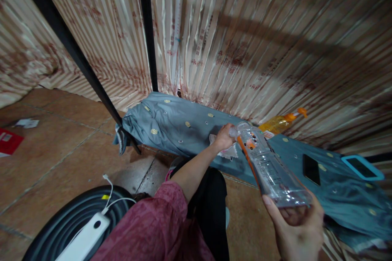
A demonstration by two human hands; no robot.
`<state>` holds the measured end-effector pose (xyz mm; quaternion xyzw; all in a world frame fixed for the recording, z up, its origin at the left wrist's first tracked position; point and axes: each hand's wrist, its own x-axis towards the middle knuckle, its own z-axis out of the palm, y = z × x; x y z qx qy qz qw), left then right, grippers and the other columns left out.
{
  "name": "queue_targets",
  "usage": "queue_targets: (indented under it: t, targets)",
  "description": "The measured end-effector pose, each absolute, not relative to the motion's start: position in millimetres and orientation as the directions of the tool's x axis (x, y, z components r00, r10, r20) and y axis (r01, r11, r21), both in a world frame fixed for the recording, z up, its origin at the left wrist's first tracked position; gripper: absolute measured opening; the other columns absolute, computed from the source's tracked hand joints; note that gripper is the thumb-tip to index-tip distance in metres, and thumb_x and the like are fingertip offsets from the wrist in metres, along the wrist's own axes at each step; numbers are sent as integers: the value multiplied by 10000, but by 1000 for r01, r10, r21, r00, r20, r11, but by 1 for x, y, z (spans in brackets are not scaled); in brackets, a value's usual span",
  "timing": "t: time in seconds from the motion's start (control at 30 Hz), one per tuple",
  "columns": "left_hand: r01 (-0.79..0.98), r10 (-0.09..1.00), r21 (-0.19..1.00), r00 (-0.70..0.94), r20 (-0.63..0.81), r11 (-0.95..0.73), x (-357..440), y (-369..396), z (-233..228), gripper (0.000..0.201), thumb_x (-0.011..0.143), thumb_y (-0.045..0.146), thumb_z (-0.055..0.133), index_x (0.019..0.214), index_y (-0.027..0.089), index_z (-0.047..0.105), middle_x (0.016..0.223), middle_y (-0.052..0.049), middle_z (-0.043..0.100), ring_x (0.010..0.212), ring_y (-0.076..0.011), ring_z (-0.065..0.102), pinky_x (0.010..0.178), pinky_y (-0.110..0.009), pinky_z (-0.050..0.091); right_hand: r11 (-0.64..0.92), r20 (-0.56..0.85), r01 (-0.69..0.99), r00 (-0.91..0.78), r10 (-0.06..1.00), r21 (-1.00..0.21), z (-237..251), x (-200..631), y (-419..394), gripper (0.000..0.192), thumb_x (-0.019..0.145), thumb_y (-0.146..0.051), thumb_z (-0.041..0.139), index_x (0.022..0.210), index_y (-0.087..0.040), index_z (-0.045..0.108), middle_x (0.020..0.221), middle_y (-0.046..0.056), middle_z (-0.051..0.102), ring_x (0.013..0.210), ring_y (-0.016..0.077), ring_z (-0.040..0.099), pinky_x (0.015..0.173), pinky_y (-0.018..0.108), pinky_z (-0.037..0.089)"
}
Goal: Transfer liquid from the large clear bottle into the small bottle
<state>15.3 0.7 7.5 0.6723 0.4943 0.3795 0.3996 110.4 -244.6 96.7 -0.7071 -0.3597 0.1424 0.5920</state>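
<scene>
Striped curtains hang behind a grey-blue embroidered cloth [183,126] spread on the tiled floor. On the cloth I see an orange-capped bottle of yellow liquid [280,122], a black phone [311,169] and a blue-cased phone [363,167]. My right hand [295,228] grips the base of a clear plastic bottle [269,167], tilted, apparently empty. My left hand [225,136] is closed at its mouth, over a white tissue [228,153].
</scene>
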Motion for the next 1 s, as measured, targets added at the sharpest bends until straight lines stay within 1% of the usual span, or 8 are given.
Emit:
queue_targets:
  t: [0.1, 0.3, 0.4, 0.53, 0.7, 0.87, 1.0]
  targets:
    - [361, 968, 913, 226, 111, -189, 15, 0, 7, 469, 781, 210, 764, 1222, 191, 604, 1246, -92, 678, 1160, -257, 644, 1051, -384, 519, -53, 213, 332, 712, 669, -942, 98, 111, -244, 1227, 410, -580, 951, 1458, -136, 493, 1270, 224, 650, 1006, 357, 695, 957, 645, 523]
    - [358, 968, 914, 225, 115, -192, 14, 0, 8, 464, 795, 227, 759, 1228, 190, 599, 1251, -94, 677, 1167, -255, 638, 1058, -381, 509, -41, 243, 355, 714, 657, -934, 96, 112, -245, 1189, 429, -588, 956, 1442, -147, 514, 1250, 201, 667, 990, 327, 704, 890, 552, 582]
    - [358, 967, 913, 225, 117, -194, 15, 0, 7, 453, 800, 222, 751, 1226, 183, 604, 1249, -102, 680, 1171, -261, 640, 1049, -379, 513, -53, 247, 367, 719, 650, -929, 96, 111, -245, 1176, 426, -583, 957, 1433, -150, 532, 1235, 197, 678, 949, 319, 709, 874, 555, 586]
    - [349, 969, 917, 216, 122, -193, 15, 1, 6, 448, 791, 222, 755, 1215, 191, 613, 1230, -98, 686, 1153, -264, 649, 1040, -388, 521, -37, 235, 347, 706, 668, -937, 96, 112, -245, 1158, 437, -573, 958, 1426, -156, 523, 1232, 191, 676, 963, 319, 707, 914, 577, 570]
    - [355, 968, 914, 217, 123, -195, 15, 0, 7, 465, 774, 207, 761, 1213, 200, 609, 1236, -85, 680, 1163, -253, 640, 1051, -372, 517, -4, 275, 380, 676, 683, -925, 95, 113, -246, 1089, 472, -547, 957, 1402, -173, 532, 1186, 163, 691, 927, 292, 709, 849, 509, 601]
    - [348, 972, 920, 207, 111, -179, 15, -2, 8, 461, 783, 208, 754, 1221, 200, 609, 1243, -91, 681, 1137, -254, 650, 1039, -378, 522, -13, 266, 371, 689, 675, -928, 96, 112, -246, 1092, 462, -564, 953, 1390, -165, 537, 1185, 173, 686, 935, 309, 706, 883, 558, 582]
    - [345, 972, 922, 208, 110, -178, 14, -2, 9, 442, 804, 228, 752, 1222, 206, 609, 1253, -90, 683, 1162, -253, 643, 1056, -375, 515, -34, 238, 353, 696, 677, -935, 99, 110, -245, 1110, 439, -562, 955, 1388, -161, 540, 1181, 180, 682, 940, 322, 701, 909, 599, 561]
